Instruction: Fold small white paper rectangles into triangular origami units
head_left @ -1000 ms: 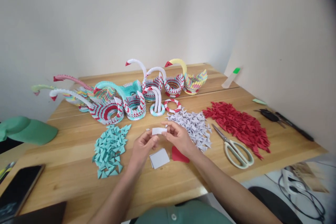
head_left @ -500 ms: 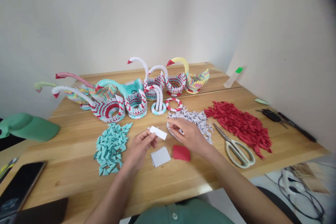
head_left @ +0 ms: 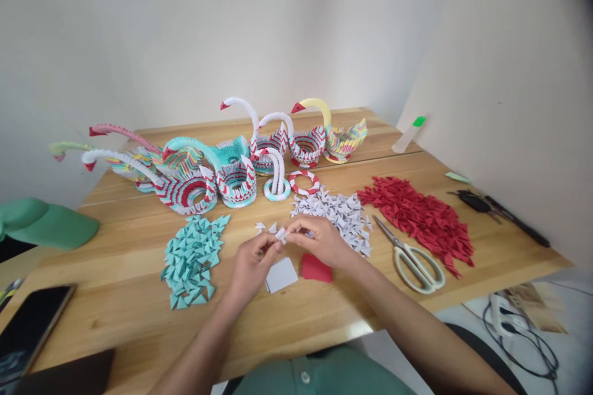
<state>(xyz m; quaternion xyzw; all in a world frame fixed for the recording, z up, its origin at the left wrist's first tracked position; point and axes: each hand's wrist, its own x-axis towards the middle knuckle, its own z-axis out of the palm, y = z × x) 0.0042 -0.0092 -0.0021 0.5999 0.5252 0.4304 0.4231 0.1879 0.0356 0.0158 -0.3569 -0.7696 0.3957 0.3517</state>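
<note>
A: What lay on your wooden table?

B: Paper swans at the back, red pieces, teal pieces, scissors.

A: And your hands?

B: Your left hand and right hand pinched one small white paper between them, just above the white square.

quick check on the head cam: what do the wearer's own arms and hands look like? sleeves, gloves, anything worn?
Both arms are bare as far as the frame shows: no sleeves reach the forearms. The left hand and right hand wear no gloves; no rings, watch or bands can be made out. At the bottom edge a green garment with a pale button covers the chest. No cables or markings on the arms.
</note>
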